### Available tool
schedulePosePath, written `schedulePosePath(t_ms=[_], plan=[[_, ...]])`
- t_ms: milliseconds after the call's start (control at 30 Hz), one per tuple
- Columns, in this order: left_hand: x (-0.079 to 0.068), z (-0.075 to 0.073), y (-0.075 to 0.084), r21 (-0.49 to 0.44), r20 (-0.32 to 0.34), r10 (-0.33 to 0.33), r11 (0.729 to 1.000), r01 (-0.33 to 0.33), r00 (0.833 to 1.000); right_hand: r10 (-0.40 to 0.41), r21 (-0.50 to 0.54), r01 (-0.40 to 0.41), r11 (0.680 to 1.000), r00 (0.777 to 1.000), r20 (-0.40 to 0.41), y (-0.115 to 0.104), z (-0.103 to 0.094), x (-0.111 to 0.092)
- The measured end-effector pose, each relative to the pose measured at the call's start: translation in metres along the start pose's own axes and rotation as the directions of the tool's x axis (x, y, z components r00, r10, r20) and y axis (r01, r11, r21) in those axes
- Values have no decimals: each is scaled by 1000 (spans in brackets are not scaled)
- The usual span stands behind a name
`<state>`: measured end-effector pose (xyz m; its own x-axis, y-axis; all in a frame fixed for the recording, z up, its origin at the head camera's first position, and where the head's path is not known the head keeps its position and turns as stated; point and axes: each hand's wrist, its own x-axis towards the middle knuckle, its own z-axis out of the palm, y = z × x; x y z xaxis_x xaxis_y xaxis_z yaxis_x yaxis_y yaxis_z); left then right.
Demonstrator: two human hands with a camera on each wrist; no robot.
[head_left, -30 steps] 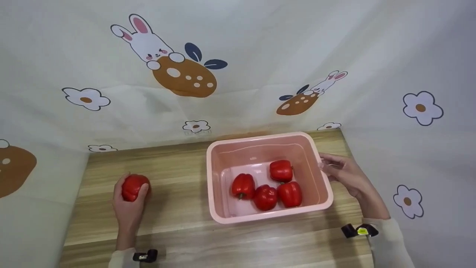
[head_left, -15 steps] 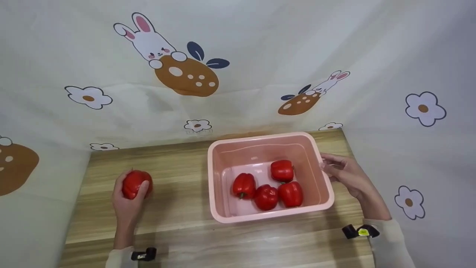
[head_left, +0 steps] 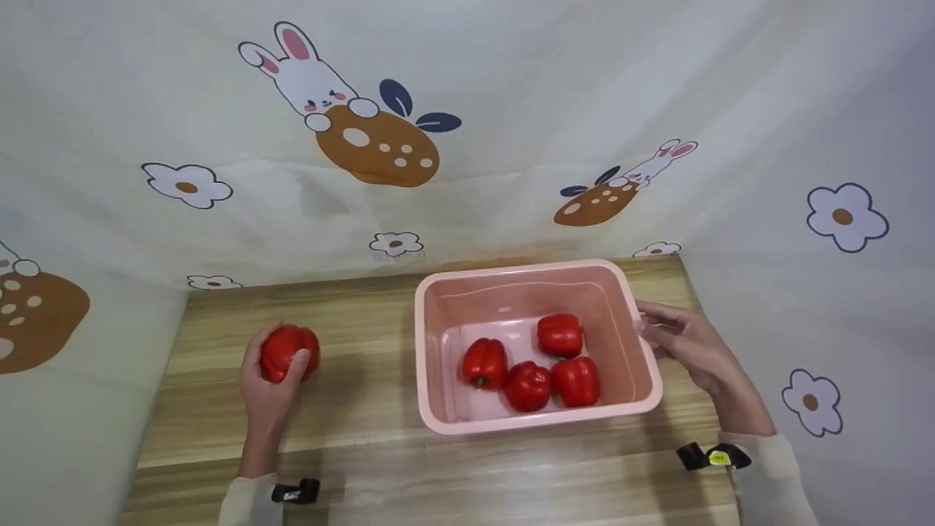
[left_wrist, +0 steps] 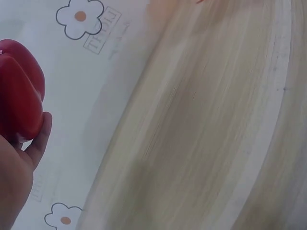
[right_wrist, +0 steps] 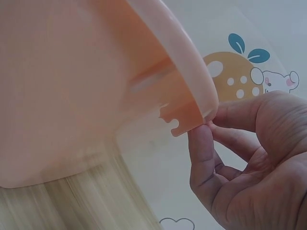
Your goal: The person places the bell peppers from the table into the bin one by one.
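Observation:
My left hand grips a red bell pepper over the left part of the table, its thumb across the near side. The left wrist view shows that pepper at the left edge, with the fingers partly cut off. A pink plastic basin stands right of centre, several red bell peppers lying on its floor. On the basin's right side my right hand pinches the rim. In the right wrist view thumb and fingers of this hand meet at the rim's lower edge.
The wood-grain table backs onto a pale curtain printed with rabbits and flowers, which also closes off both sides. A black wrist strap sits on the left sleeve, another strap on the right.
My left hand has raised the bell pepper a little and moved it right toward the basin. The right hand keeps its hold on the rim; the head view has shifted slightly.

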<state>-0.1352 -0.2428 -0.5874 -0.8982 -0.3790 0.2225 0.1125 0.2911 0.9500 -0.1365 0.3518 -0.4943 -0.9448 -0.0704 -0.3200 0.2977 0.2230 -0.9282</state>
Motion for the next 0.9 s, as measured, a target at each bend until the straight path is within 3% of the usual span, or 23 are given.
schedulePosePath(t_ms=[467, 667, 900], plan=[[-1, 26, 21, -77, 61, 78, 994, -73, 995, -3, -1, 3, 1000, 1000, -10, 2, -1, -3], [-1, 39, 37, -108, 107, 129, 987, -117, 986, -5, 28, 5, 1000, 1000, 0, 4, 0, -3], [3, 48, 56, -106, 172, 132, 988, -115, 976, -13, 29, 13, 999, 1000, -2, 3, 1, -1]])
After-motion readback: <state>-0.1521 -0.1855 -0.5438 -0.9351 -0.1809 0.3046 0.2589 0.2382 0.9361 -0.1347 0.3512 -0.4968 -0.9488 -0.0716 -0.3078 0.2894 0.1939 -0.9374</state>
